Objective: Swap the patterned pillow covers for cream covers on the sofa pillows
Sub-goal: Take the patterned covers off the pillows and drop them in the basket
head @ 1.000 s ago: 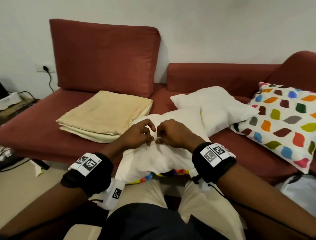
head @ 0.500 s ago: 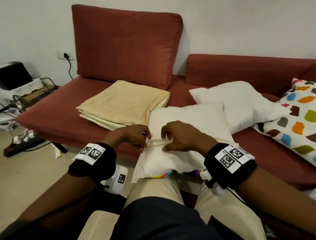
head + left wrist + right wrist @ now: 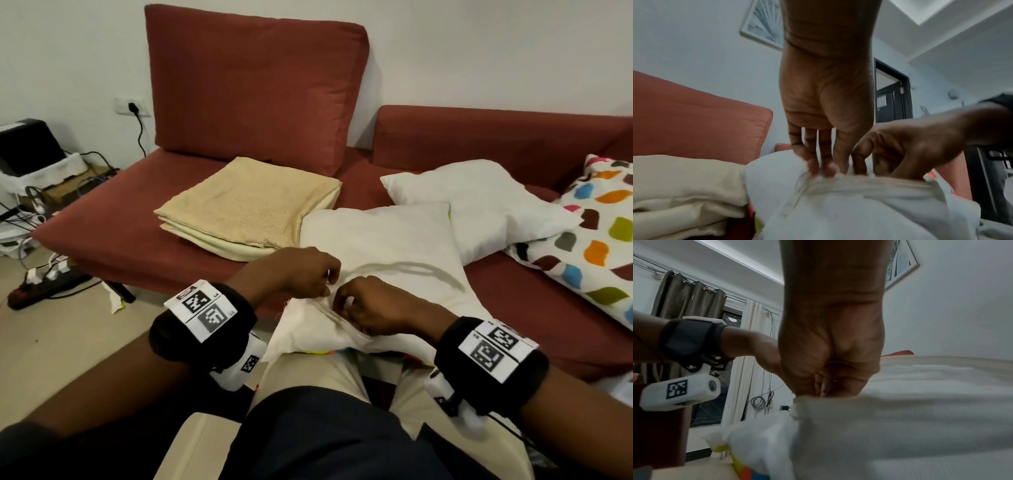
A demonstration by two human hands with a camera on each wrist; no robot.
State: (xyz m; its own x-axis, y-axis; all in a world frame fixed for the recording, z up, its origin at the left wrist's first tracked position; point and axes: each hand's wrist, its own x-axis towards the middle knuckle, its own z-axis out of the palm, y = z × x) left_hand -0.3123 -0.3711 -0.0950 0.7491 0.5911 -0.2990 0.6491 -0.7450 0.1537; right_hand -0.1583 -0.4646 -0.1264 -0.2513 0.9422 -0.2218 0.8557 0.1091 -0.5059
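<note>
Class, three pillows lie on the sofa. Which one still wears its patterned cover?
The patterned pillow at the far right, with coloured leaf shapes. The middle pillow is plain white, and both hands pinch the near pillow, also white.

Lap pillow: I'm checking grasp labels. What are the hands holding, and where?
Both the left hand and right hand pinch the cover at its bunched open edge.

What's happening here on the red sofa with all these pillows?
A seated person is working on a white pillow across their lap: left hand and right hand pinch its near edge close together. A folded stack of cream covers waits on the sofa, beside another bare white pillow and one multicoloured patterned pillow.
</note>
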